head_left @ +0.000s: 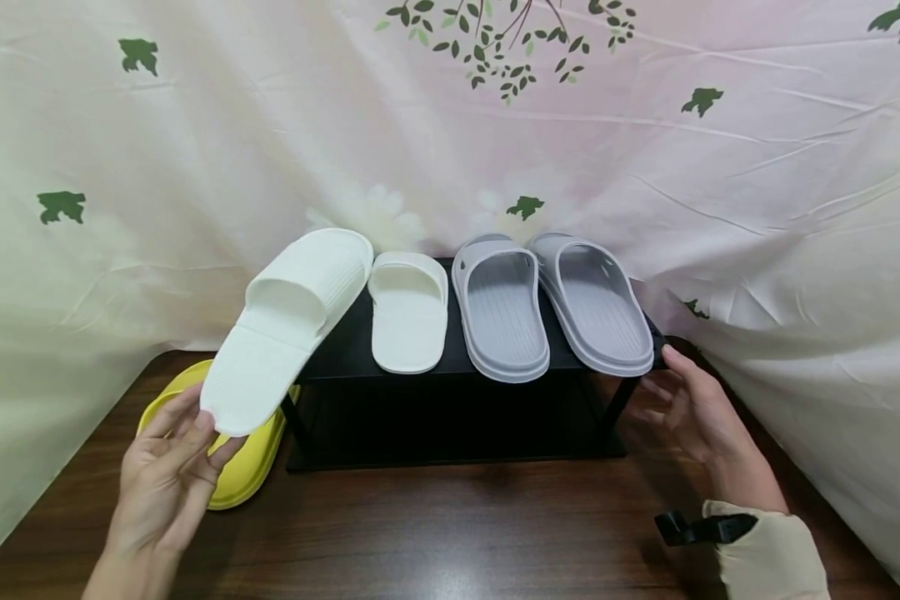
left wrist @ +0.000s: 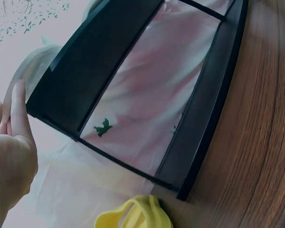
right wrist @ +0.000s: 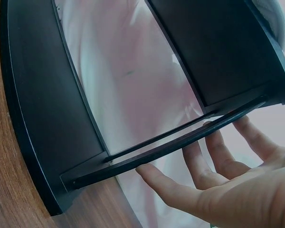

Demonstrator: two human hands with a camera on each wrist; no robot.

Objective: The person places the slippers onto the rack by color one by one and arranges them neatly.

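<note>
My left hand [head_left: 161,467] pinches a white slide sandal [head_left: 258,375] by its heel, thumb on top and fingers beneath. The sandal is tilted, its toe end overlapping the left end of a black two-tier shoe rack [head_left: 345,350] in the head view. Beside it on the top shelf lies a second white slide [head_left: 408,337]. A pair of grey clogs fills the right part: one clog [head_left: 504,325] in the middle, the other clog [head_left: 603,308] toward the right end. There my right hand [head_left: 708,417] touches the rack's side, fingertips along the side bar [right wrist: 180,145] in the right wrist view.
Yellow footwear [head_left: 247,475] sits on the brown wood-grain surface [head_left: 450,533] left of the rack, partly hidden by my left hand. Pale cloth [head_left: 217,150] with leaf prints hangs behind and along both sides. A black strap [head_left: 705,529] circles my right sleeve.
</note>
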